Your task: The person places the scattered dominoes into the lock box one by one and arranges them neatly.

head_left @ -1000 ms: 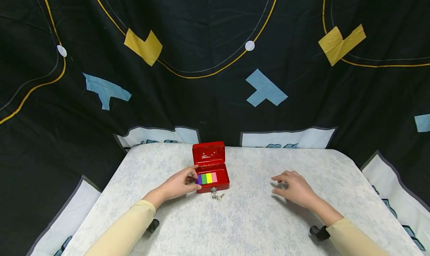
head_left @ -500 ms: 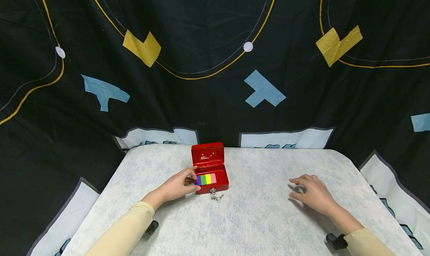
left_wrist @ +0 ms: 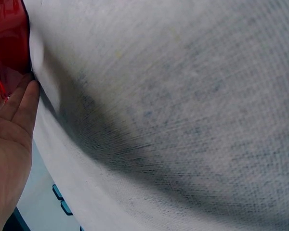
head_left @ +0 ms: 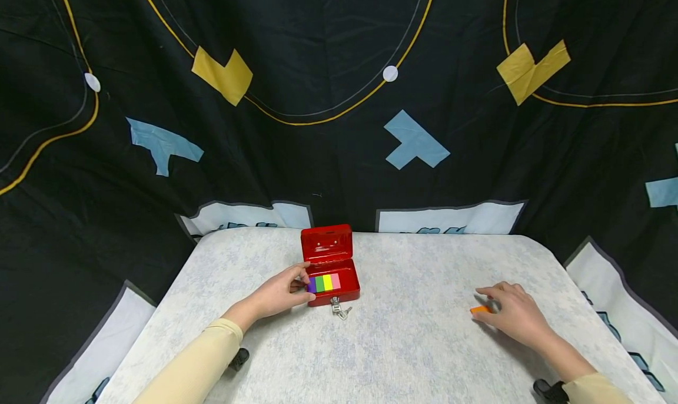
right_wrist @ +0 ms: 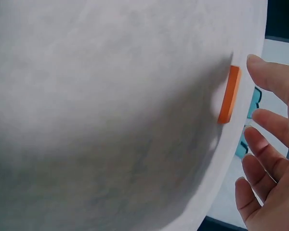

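Observation:
A small red cash box (head_left: 349,281) stands on the table with its lid raised. Inside it, on the left, purple, green, yellow and pink blocks (head_left: 328,282) lie side by side. My left hand (head_left: 281,289) holds the box's left side, thumb by the front corner and forefinger towards the back. In the left wrist view its other fingers rest along the box's red wall (left_wrist: 12,43). Over to the right, my right hand (head_left: 516,313) hovers by an orange block (right_wrist: 229,95). Its thumb and fingers are spread, and a gap shows between them and the block.
A set of keys (head_left: 343,313) hangs from the lock on the front of the box. The pale, mottled table (head_left: 402,345) ends at a black cloth (head_left: 339,174) behind it, with taped yellow and blue pieces on it.
My right hand has moved rightwards across the table to the orange block, which now shows by its thumb. The left hand has kept its place on the cash box.

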### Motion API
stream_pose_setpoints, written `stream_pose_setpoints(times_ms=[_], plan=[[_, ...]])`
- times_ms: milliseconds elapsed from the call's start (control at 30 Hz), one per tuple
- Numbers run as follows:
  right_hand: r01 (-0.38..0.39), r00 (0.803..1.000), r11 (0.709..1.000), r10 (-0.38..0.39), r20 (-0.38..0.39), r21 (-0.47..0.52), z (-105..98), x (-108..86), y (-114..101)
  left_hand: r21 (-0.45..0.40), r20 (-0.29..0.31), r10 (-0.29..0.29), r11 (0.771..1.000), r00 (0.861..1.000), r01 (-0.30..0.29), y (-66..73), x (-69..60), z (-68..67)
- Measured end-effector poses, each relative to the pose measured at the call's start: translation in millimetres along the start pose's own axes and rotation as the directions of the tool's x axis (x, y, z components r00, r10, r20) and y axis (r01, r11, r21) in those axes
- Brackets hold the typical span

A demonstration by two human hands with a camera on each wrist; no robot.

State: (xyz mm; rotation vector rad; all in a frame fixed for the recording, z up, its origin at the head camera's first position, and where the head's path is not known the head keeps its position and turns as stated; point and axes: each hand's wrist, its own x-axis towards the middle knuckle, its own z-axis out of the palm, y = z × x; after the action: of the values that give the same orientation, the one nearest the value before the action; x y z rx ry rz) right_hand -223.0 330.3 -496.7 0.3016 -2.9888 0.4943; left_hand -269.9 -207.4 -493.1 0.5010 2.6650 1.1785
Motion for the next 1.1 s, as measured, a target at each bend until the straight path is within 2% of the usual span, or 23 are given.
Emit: stream_pose_setpoints(times_ms=[400,700,833,1100], plan=[[-0.089,0.995,0.996,0.090,0.039,-0.028,-6.2,-9.2,6.5,0.002,-0.002,0.003,1.000,1.000,-0.003,-0.8,-0.8,0.0],[-0.132,0.989,0.990,0.134,0.056,-0.040,0.3,-7.5,3.5,0.001,0.003,-0.001,1.000,1.000,0.001,1.1,-0.3,0.1],[-0.136,0.988,0.990,0.139,0.061,-0.046,1.9,-5.8,0.9,0.006,-0.001,-0.007,1.000,1.000,0.007,0.6,0.7,0.3],[-0.101,0.994,0.994,0.102,0.024,-0.040,7.1,-4.0,0.8,0.009,-0.002,-0.008,1.000,1.000,0.008,1.5,0.2,-0.3]])
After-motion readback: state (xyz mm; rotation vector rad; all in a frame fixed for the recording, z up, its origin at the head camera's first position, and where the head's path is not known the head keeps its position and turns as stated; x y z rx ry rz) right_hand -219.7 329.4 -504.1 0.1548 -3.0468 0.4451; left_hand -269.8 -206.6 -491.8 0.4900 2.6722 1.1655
